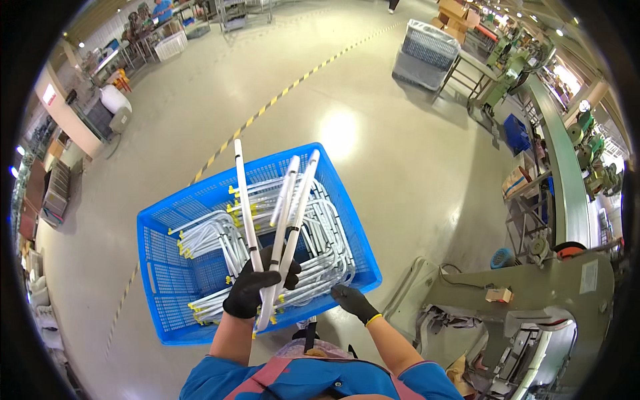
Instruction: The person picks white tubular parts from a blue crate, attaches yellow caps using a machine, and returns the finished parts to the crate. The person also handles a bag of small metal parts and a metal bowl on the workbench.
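My left hand (259,283), in a black glove, is closed around several white tubes (291,227) with black bands. They stick up at a slant over a blue plastic crate (150,257). Inside the crate lie many bent white tubes (333,230), some with yellow end pieces, stacked along its sides. My right hand (355,303), also black-gloved, is by the crate's near right rim. Its fingers reach out toward the rim with nothing seen in them; whether they touch it is hard to tell.
The crate stands low in front of me on a grey floor (373,173), crossed by a yellow-black line (273,100). A green-grey machine (520,287) stands at the near right. Beyond are stacked bins (427,50) and a long workbench (563,160). A person (162,10) is far off at left.
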A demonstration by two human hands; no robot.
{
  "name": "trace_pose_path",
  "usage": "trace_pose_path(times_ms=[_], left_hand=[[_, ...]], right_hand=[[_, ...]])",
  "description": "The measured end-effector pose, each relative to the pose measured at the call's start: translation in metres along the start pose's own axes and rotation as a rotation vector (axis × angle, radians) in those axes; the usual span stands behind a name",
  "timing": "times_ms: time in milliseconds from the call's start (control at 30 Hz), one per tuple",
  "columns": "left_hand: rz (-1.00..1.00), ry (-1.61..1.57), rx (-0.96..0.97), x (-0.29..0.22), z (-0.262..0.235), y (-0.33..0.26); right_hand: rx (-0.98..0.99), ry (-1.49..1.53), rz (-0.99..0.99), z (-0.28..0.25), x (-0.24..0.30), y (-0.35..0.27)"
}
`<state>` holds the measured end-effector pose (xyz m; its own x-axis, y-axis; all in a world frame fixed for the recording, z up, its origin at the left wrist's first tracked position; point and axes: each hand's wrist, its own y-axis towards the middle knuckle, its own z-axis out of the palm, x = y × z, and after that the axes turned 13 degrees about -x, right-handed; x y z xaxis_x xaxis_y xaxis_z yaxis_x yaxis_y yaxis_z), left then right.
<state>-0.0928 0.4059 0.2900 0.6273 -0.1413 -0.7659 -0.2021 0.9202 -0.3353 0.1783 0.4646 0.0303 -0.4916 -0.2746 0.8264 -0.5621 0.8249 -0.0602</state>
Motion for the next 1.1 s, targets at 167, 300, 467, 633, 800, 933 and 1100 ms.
trace_pose_path(times_ms=[167,300,467,633,800,933,1100], left_hand=[[0.008,0.067,0.092,0.003,0.062,-0.1],[-0.043,0.157,0.049,0.054,0.117,-0.186],[-0.147,0.159,0.093,0.111,0.161,-0.261],[-0.167,0.174,0.21,0.132,0.188,-0.313],[-0.124,0.22,0.258,0.16,0.202,-0.358],[-0.13,0.275,0.349,0.181,0.195,-0.401],[-0.333,0.492,0.336,0.204,0.168,-0.477]], right_hand=[[0.148,0.802,0.227,-0.076,0.095,-0.007],[0.293,1.358,0.15,-0.132,0.172,-0.046],[0.32,1.447,0.159,-0.176,0.22,-0.123],[0.267,1.286,0.126,-0.191,0.228,-0.186],[0.384,1.418,0.098,-0.185,0.222,-0.248],[0.269,1.509,0.004,-0.186,0.213,-0.276],[0.506,2.065,0.09,-0.202,0.196,-0.292]])
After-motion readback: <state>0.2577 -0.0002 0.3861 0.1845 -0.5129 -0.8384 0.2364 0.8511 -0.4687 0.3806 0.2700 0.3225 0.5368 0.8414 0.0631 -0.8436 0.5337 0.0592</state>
